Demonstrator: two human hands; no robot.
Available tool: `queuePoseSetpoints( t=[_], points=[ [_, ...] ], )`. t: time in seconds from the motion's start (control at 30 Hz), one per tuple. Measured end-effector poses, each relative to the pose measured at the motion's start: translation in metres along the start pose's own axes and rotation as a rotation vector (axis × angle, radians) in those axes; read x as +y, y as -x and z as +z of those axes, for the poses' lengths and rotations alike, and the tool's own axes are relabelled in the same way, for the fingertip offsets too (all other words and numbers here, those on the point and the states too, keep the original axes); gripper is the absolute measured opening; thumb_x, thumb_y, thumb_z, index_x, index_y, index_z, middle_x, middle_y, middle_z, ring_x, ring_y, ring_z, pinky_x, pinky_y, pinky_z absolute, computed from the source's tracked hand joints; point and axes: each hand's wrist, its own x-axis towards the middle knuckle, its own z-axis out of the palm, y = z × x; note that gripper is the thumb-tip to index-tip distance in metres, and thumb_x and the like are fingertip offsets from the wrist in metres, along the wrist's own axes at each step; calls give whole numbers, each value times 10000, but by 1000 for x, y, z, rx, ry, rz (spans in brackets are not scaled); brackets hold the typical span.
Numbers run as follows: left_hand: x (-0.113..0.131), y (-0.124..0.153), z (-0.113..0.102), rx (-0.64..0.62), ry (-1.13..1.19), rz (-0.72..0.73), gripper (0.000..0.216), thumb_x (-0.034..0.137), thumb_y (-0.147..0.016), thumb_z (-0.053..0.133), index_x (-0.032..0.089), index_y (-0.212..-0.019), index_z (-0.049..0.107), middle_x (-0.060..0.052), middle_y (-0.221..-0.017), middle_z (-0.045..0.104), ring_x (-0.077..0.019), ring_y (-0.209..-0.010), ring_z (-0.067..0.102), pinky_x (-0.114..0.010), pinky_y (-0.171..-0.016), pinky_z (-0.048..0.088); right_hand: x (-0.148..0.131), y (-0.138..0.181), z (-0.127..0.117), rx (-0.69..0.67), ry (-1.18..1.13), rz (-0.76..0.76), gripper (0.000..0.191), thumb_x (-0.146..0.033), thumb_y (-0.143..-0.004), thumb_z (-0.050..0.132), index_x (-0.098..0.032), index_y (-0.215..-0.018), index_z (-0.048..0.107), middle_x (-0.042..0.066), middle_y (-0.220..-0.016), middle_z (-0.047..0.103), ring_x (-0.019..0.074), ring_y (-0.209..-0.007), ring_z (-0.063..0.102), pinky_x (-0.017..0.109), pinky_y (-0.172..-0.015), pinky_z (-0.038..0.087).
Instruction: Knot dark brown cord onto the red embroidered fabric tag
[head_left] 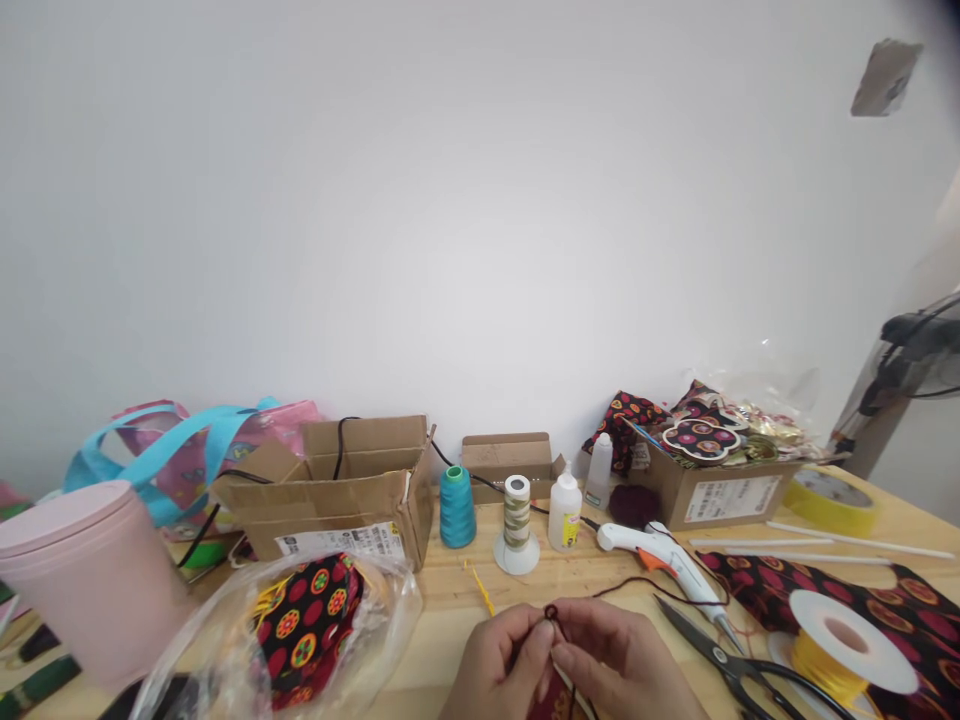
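Left hand (496,665), right hand (621,662): fingertips nearly meeting, each pinching dark cord (552,617) | Cord: small loop raised above thumbs, nearer than thread spool (517,520) | Step, apparently: forming loop | Next move: likely calls for steady pinch, gentle tightening | Scissors (721,658): beside right hand

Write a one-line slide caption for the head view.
Left hand and right hand hold a looped dark cord near scissors and a glue gun.
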Motion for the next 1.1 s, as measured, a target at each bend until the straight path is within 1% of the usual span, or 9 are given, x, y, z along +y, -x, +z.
queuePoseSetpoints(
  t=[0.1,0.17,0.23,0.33,0.4,0.5,0.77,1.0,1.1],
  points=[
    [4,1,-1,29,-70,-2,396,526,-706,483,136,-659,537,63,-482,385,-66,-411,301,-199,-394,201,-2,3,-3,90,334,-112,172,-295,-721,575,-172,-809,658,44,-669,664,170,-590,594,260,-566,484],
    [5,1,-3,28,-70,-4,387,517,-721,464,139,-664,524,61,-479,404,-67,-393,321,-198,-388,222,-3,5,-6,110,501,-210,135,-244,-752,538,-186,-779,657,26,-647,648,152,-566,578,236,-552,471],
    [6,0,-4,20,-48,13,387,515,-720,465,138,-649,514,51,-484,429,-75,-402,350,-200,-400,256,-3,5,-8,105,608,-319,150,-217,-780,501,-192,-777,648,22,-651,639,147,-584,578,227,-558,464],
    [6,-2,-5,12,-4,21,382,503,-709,490,135,-610,511,37,-487,456,-87,-435,388,-206,-435,290,-2,5,-10,111,703,-473,169,-187,-799,467,-191,-794,636,31,-645,625,149,-605,579,218,-544,456],
    [6,-2,-4,10,23,6,375,486,-706,510,130,-589,521,34,-475,461,-92,-446,399,-210,-452,290,-2,5,-10,125,735,-542,170,-169,-801,462,-188,-807,631,36,-645,622,149,-597,575,216,-533,452],
    [4,-1,-2,11,70,-17,374,470,-700,532,117,-578,549,34,-459,456,-92,-452,395,-217,-466,278,0,4,-8,137,750,-602,160,-152,-797,470,-184,-792,626,37,-633,619,146,-576,564,217,-531,447],
    [-11,-5,-2,10,313,-76,348,443,-648,615,103,-579,587,22,-491,481,-87,-484,386,-221,-490,254,1,3,-6,109,766,-583,146,-167,-802,481,-187,-762,620,29,-604,607,141,-560,558,209,-516,436],
    [-15,-5,-1,15,557,-153,270,365,-590,694,117,-594,587,18,-493,511,-88,-483,416,-213,-496,264,2,3,-6,103,837,-666,171,-159,-809,462,-175,-791,631,44,-603,609,150,-543,525,224,-497,427],
    [-15,-5,-1,-5,593,-165,268,356,-593,693,114,-590,578,23,-482,499,-81,-463,410,-213,-485,254,4,3,-4,97,817,-681,165,-153,-801,473,-178,-798,637,42,-595,605,151,-542,515,222,-488,419]
  ],
)
